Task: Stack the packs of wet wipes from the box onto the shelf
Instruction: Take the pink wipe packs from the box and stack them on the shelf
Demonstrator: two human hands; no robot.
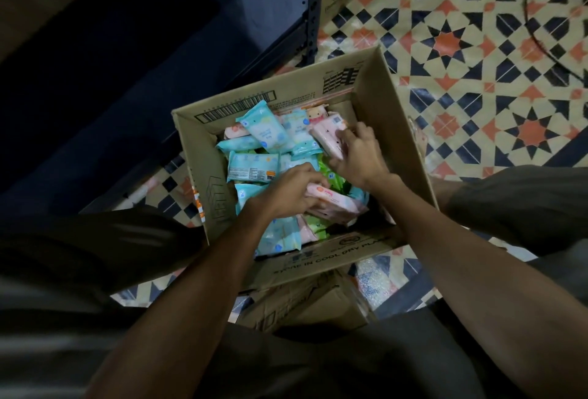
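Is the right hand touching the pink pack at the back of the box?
Touching. The head view shows the right hand with fingers curled over the pink pack at the far side of the box, no gap between them.

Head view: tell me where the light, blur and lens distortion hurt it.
Head view: dim overall; the shelf is almost black, while the cardboard box and patterned floor are lit. The left hand, right hand and bottom edge look soft; wide-angle bending curves the edges.
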